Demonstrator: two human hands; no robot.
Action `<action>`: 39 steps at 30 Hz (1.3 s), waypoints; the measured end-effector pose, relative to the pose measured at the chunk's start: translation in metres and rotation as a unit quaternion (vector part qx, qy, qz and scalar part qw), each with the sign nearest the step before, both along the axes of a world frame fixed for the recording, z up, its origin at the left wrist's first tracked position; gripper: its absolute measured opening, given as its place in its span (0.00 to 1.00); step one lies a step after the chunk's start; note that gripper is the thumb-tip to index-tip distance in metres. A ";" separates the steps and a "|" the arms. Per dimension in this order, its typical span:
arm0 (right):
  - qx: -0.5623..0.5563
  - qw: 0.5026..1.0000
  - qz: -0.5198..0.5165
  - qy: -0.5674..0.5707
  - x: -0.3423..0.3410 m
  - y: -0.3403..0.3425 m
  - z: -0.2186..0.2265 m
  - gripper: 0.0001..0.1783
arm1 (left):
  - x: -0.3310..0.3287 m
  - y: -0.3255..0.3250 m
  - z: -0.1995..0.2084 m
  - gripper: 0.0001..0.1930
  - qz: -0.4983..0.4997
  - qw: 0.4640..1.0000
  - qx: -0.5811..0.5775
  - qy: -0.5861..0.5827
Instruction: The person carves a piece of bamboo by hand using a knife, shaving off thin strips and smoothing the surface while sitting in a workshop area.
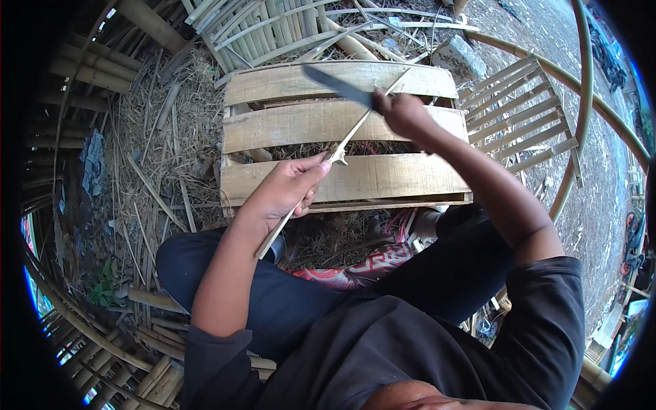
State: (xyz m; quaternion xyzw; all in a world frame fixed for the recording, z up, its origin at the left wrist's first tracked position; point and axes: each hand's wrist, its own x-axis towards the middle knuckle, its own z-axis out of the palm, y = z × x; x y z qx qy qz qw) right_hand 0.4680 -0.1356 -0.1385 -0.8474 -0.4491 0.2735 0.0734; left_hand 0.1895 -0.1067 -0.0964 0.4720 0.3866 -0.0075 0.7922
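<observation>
With your left hand [290, 186] grasping the thin, pale bamboo strip [355, 130] slantwise over the low, slatted wooden table [273, 128] and your right hand [404, 115] clenched around the long, grey-bladed knife [339, 87], you should keep its angle shallow and your left hand well clear.

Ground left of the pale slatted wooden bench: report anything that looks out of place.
A crumpled blue-grey sheet, material unclear, lies among dry straw-coloured plant litter there; its colour and creases set it apart, like stray rubbish.
</observation>
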 end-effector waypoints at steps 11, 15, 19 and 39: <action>-0.029 0.984 -0.152 0.087 0.051 0.006 0.003 0.43 | 0.004 -0.002 0.025 0.18 0.005 0.999 -0.032 -0.003; 0.001 0.993 -0.118 0.010 0.043 0.003 -0.012 0.44 | -0.001 0.001 0.031 0.20 0.008 0.999 -0.040 -0.017; 0.000 0.984 -0.170 0.056 0.065 0.006 -0.006 0.44 | 0.001 -0.001 0.024 0.16 0.017 0.999 -0.045 0.006; 0.025 0.999 -0.043 -0.002 0.011 0.000 -0.003 0.45 | -0.006 -0.009 0.017 0.17 0.024 0.999 -0.035 -0.007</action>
